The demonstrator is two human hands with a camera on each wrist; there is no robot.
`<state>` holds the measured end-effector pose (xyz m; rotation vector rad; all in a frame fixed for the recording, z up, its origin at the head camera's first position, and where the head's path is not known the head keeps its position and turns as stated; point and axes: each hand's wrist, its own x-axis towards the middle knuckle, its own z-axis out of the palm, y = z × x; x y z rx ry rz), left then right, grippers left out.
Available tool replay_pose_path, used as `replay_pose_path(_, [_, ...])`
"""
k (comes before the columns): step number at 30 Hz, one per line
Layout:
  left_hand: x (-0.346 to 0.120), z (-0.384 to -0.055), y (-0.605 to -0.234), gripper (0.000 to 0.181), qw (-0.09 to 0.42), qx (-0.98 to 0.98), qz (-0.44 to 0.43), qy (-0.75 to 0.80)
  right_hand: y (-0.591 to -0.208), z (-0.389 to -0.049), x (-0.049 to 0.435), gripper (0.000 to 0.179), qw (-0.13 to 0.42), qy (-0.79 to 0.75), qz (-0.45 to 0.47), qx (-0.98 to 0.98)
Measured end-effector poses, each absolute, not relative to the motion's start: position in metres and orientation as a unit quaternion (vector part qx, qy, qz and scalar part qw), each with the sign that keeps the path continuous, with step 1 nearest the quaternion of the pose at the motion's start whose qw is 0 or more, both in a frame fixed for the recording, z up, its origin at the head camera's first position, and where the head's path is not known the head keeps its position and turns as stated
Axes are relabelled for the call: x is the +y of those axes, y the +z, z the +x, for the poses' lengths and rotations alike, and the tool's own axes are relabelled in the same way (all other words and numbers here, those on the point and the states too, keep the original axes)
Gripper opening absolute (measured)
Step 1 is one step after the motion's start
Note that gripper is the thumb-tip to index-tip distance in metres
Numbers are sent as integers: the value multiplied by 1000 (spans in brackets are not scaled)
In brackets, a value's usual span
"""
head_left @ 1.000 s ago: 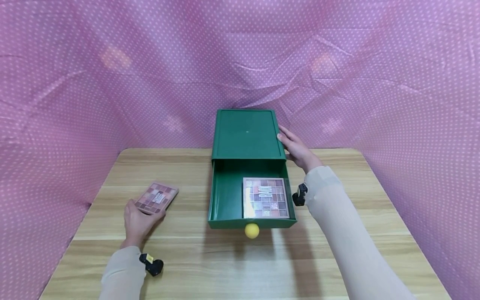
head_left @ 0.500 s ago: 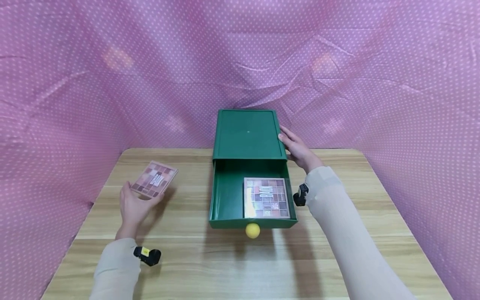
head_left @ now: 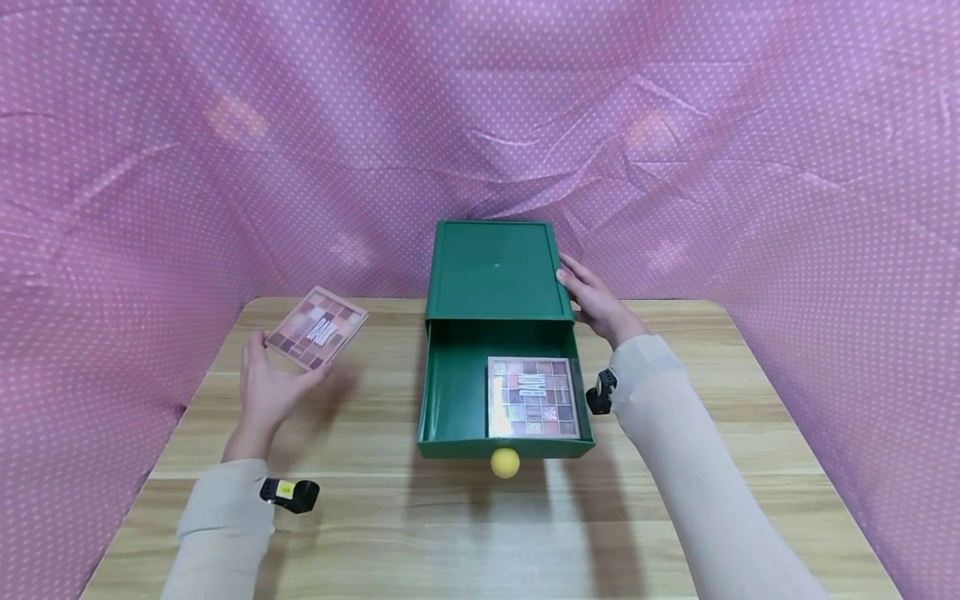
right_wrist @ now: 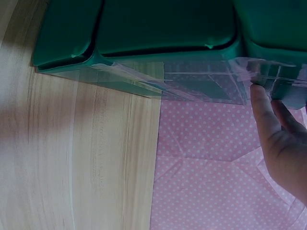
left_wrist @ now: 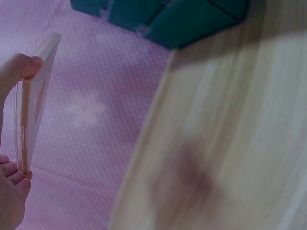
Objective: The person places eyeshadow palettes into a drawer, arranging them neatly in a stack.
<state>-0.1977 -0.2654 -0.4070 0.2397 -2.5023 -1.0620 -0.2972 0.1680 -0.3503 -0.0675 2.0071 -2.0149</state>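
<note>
On the left, my left hand [head_left: 268, 390] holds an eyeshadow palette [head_left: 318, 327] by its near edges, between thumb and fingers. The left wrist view shows this palette [left_wrist: 38, 100] edge-on, raised above the tabletop. In the middle stands a green drawer box [head_left: 495, 271] with its drawer [head_left: 454, 400] pulled out towards me. A second eyeshadow palette [head_left: 533, 398] lies face up in the drawer's right part. My right hand [head_left: 598, 302] rests against the box's right side. Its straightened fingertips touch the side in the right wrist view, where the hand [right_wrist: 284, 148] is partly cut off.
The drawer front carries a round yellow knob [head_left: 505, 462]. Everything stands on a wood-grain table [head_left: 360, 517], its back edge just behind the box. Pink dotted cloth [head_left: 345, 150] hangs behind and along both sides. Black cameras are strapped to both wrists.
My left hand has lifted the palette off the table and carried it up and away from me. The right hand, the box and the palette in the drawer keep their places.
</note>
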Motion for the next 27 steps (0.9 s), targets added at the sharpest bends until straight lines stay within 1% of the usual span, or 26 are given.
replay_pose_path(7, [-256, -195, -387, 98, 218, -893, 54, -390, -351, -298, 168, 49, 147, -700, -28, 699])
replay_pose_path(12, [-246, -193, -370, 102, 226, -888, 23, -400, -352, -299, 168, 49, 146, -700, -25, 698])
replay_pose_path(19, [-228, -187, -350, 102, 238, -875, -27, -421, -352, -297, 168, 49, 145, -703, -23, 696])
replay_pose_path(27, [-209, -181, -335, 106, 230, -873, -62, -425, -353, -296, 169, 49, 146, -703, -30, 695])
